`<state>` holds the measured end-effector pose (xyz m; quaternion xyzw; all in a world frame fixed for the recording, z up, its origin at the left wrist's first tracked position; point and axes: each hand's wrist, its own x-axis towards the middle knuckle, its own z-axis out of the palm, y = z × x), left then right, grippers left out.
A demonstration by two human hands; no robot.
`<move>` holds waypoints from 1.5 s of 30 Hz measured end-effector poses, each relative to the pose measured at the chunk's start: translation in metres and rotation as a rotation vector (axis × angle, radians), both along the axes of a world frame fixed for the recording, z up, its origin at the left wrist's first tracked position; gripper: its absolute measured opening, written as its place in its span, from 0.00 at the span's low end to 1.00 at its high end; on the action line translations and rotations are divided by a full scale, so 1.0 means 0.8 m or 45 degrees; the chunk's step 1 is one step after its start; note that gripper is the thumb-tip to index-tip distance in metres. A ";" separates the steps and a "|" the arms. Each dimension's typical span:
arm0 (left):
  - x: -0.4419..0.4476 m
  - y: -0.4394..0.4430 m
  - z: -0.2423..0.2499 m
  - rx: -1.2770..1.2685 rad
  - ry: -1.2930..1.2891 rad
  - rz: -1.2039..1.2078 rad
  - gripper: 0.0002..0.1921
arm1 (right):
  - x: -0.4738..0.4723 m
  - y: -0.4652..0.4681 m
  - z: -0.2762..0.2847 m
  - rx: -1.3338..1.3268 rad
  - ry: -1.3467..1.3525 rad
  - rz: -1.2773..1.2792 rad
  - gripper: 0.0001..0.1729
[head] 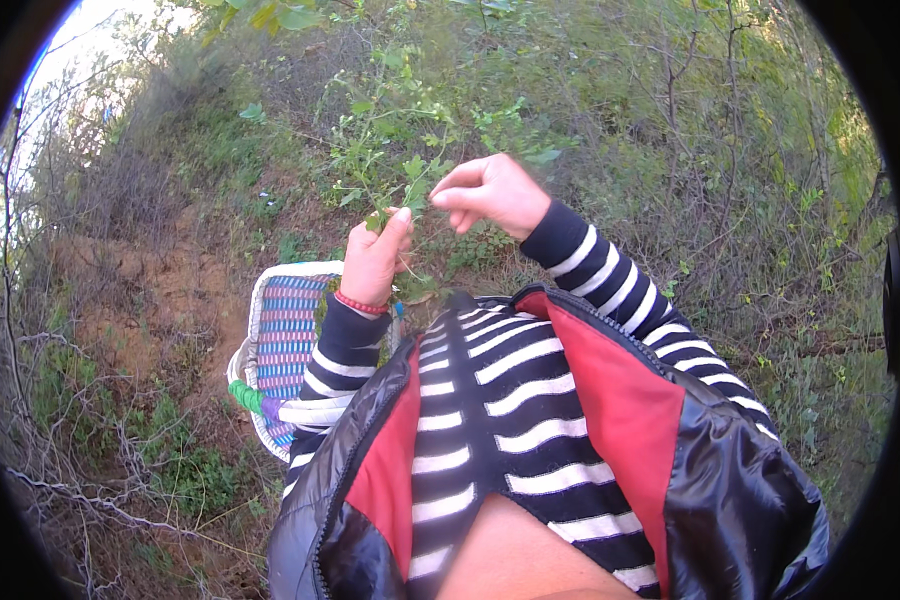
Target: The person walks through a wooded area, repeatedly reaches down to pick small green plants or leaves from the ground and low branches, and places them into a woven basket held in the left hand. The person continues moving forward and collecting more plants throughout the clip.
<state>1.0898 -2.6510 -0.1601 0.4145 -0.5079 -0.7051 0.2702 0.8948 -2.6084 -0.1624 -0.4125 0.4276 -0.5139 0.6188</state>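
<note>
My left hand (377, 255), with a red beaded bracelet at its wrist, is closed around thin stems of a leafy green plant (414, 169), thumb on top. To its right, my right hand (487, 193) is raised beside the leaves, its thumb and forefinger brought close together. Whether anything is pinched between those fingertips cannot be told. A woven basket (289, 322) in pink, blue and white, with a white rim, hangs by my left forearm; its handle is partly wrapped in green. My forearm and sleeve hide part of the basket.
Dense brush (667, 150) rises ahead and to the right. Bare reddish soil (157, 292) shows on the slope at left. Dry, tangled branches (112, 510) lie at the lower left, close to the basket. A leafy sprig (298, 16) hangs in at the top.
</note>
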 end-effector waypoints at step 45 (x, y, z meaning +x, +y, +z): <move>-0.006 -0.014 -0.022 -0.169 -0.096 0.178 0.10 | -0.012 0.023 -0.033 0.314 -0.906 0.089 0.13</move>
